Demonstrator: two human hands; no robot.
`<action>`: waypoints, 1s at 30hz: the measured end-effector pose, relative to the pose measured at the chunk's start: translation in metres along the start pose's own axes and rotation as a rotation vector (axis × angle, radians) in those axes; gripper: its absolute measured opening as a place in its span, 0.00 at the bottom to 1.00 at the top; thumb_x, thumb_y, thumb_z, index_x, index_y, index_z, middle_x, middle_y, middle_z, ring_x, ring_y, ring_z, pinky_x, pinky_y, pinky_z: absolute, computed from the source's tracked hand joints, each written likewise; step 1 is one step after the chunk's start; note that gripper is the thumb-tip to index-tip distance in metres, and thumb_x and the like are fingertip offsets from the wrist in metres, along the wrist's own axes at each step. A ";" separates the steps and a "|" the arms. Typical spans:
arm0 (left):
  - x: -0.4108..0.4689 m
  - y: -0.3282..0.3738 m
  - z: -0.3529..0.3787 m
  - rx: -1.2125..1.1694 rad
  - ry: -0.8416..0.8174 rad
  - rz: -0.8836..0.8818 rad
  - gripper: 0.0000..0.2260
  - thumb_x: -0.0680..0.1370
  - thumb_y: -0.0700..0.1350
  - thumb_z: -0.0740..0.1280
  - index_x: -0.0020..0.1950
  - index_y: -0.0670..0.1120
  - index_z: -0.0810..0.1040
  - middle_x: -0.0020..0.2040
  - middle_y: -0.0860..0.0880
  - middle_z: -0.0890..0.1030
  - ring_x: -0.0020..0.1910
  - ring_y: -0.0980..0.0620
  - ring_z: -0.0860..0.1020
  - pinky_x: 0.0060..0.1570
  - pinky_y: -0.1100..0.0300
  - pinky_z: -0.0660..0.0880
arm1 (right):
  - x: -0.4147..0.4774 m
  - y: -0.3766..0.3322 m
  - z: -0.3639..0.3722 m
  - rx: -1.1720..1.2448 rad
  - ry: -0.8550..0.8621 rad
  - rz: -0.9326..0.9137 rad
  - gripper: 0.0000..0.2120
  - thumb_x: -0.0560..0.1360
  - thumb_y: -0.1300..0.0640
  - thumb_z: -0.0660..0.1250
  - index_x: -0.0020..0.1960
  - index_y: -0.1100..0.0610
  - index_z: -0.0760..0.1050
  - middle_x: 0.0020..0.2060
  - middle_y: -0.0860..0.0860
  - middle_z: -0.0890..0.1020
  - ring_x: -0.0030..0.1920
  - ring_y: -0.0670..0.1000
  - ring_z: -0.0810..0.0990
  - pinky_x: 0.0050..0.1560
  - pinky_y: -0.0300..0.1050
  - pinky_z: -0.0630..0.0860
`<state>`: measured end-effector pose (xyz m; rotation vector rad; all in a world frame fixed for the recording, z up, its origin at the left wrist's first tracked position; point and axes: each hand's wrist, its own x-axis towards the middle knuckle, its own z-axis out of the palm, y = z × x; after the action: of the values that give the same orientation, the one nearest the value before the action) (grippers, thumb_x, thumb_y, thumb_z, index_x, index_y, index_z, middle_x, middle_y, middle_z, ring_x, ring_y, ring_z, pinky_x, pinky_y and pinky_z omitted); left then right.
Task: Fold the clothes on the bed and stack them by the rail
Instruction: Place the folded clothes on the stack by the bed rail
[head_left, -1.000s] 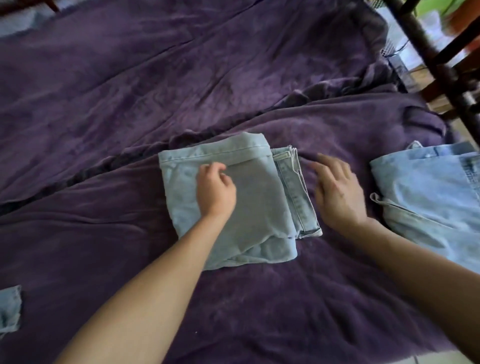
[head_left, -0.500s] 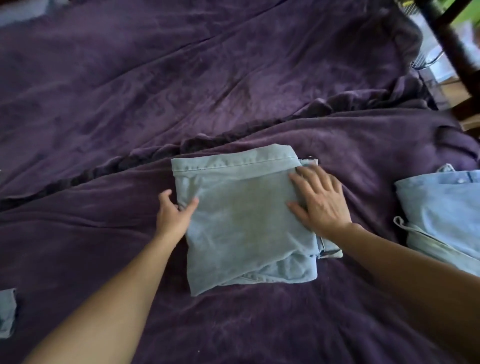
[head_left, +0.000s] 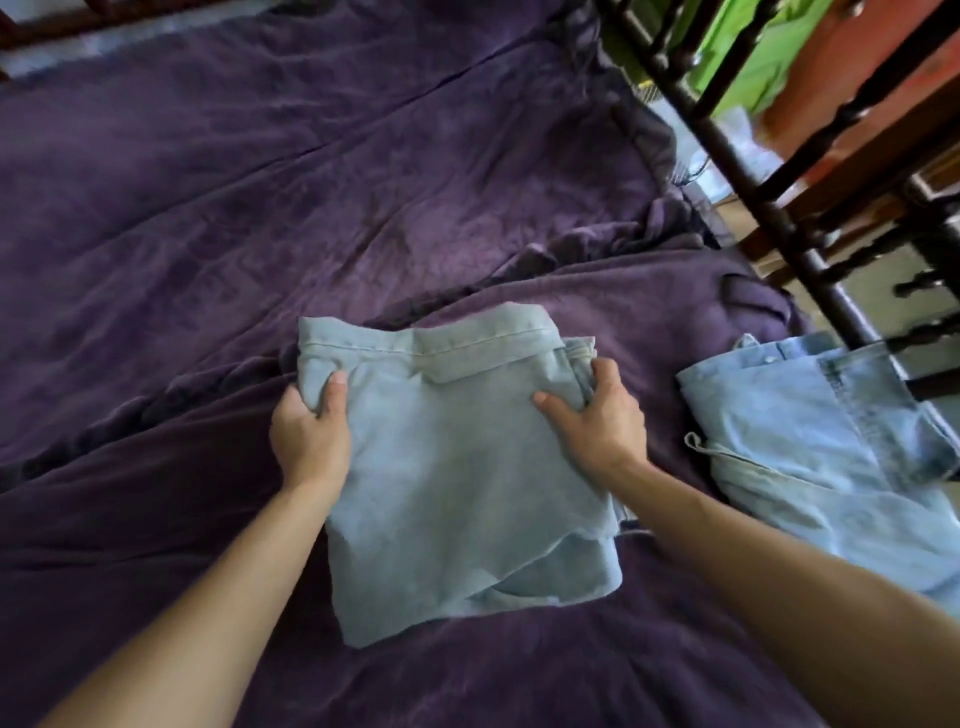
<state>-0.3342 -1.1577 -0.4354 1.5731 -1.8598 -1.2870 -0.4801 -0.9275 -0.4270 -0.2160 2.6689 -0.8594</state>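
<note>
A folded pale blue denim garment (head_left: 457, 467) lies in the middle of the purple bedcover (head_left: 311, 208). My left hand (head_left: 309, 431) grips its left edge, thumb on top and fingers underneath. On its right edge my right hand (head_left: 597, 415) grips the same way. The garment's far part is lifted and bunched slightly between my hands. A second folded light denim piece (head_left: 821, 447) sits to the right, beside the dark wooden bed rail (head_left: 769, 208).
The rail's turned spindles run diagonally across the upper right corner. Beyond them are green and red surfaces and some floor. The bedcover has a ridge of folds behind the garment. More purple cover stretches to the left and far side.
Both hands have gone from lying flat at the garment's sides to gripping its left and right edges. The view has swung right, bringing the rail in.
</note>
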 end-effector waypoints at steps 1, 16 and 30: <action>0.000 0.020 0.010 -0.030 -0.014 0.028 0.14 0.76 0.55 0.67 0.47 0.43 0.77 0.45 0.45 0.81 0.48 0.43 0.80 0.51 0.49 0.77 | 0.014 -0.001 -0.022 -0.003 0.035 -0.033 0.26 0.65 0.35 0.71 0.52 0.49 0.64 0.45 0.50 0.79 0.49 0.61 0.79 0.45 0.51 0.72; -0.018 0.163 0.266 0.112 -0.346 0.035 0.26 0.74 0.50 0.69 0.70 0.46 0.68 0.66 0.43 0.72 0.64 0.44 0.73 0.61 0.54 0.71 | 0.282 0.057 -0.210 -0.549 0.187 -0.242 0.27 0.72 0.45 0.66 0.65 0.55 0.63 0.56 0.61 0.76 0.55 0.65 0.76 0.47 0.55 0.72; -0.081 0.079 0.294 0.953 -0.498 0.437 0.29 0.80 0.62 0.48 0.78 0.56 0.43 0.78 0.39 0.41 0.77 0.39 0.47 0.73 0.46 0.54 | 0.278 0.171 -0.130 -0.676 -0.373 -0.371 0.40 0.68 0.25 0.33 0.77 0.41 0.44 0.78 0.49 0.45 0.77 0.51 0.42 0.76 0.56 0.47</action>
<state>-0.5807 -0.9723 -0.4984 1.0836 -3.2146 -0.6183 -0.7933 -0.7860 -0.5013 -0.9458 2.4841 0.0465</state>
